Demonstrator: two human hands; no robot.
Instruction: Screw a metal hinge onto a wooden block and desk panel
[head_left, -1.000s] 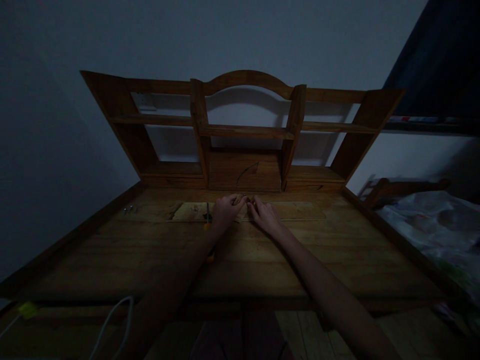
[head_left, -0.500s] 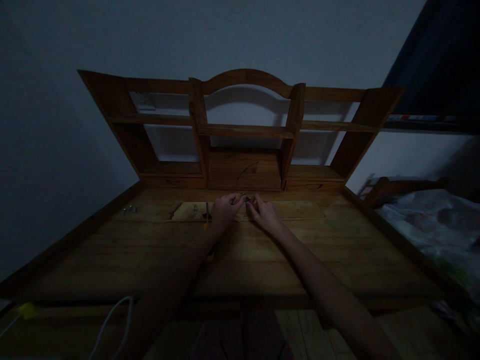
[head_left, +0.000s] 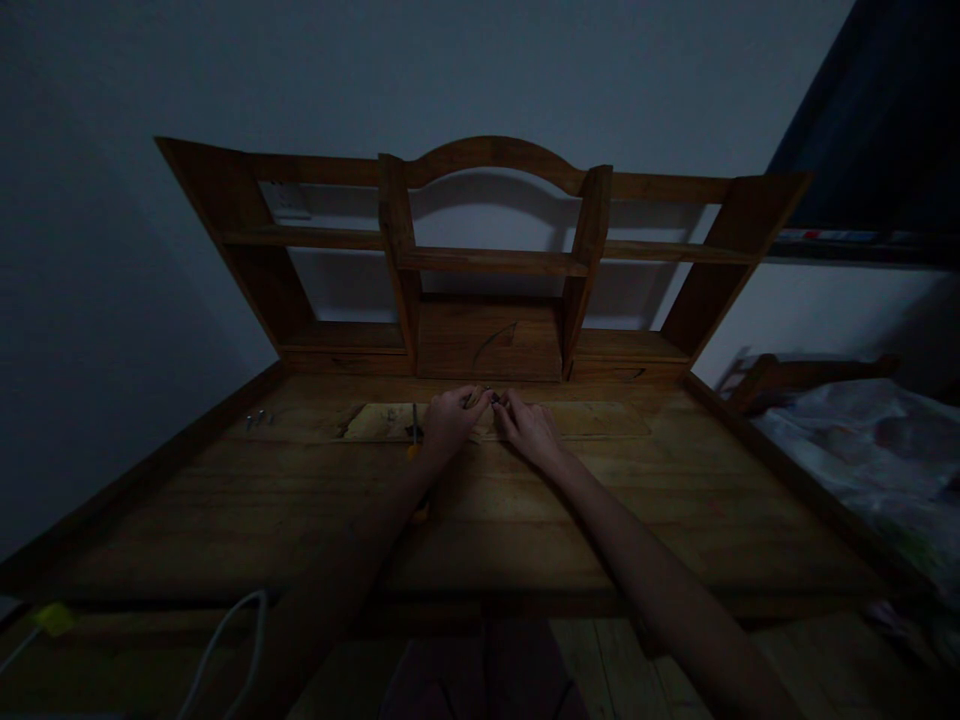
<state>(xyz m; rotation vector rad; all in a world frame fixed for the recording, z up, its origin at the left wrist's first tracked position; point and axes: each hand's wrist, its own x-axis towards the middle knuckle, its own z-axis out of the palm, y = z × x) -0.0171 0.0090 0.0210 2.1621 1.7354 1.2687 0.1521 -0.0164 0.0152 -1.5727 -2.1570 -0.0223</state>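
My left hand [head_left: 450, 415] and my right hand [head_left: 531, 425] meet above the middle of a flat wooden board [head_left: 600, 420] lying on the desk. Both have their fingers pinched together around a small dark metal piece [head_left: 494, 398], too small and dim to name. Left of my left hand, a screwdriver [head_left: 415, 425] with a thin shaft and orange-yellow handle lies across the board; my forearm covers part of it. A second orange-yellow handle end [head_left: 420, 514] shows beside that forearm. Several small screws [head_left: 260, 416] stand on the desk at the left.
A wooden shelf unit [head_left: 491, 262] rises along the back of the desk [head_left: 525, 540]. Raised edges run along both sides. A white cable [head_left: 259, 630] and a yellow item [head_left: 54, 620] are at the front left. Plastic-covered things [head_left: 862, 450] lie beyond the right edge.
My right fingers have shifted very slightly around the small piece between my hands. Otherwise the scene looks the same.
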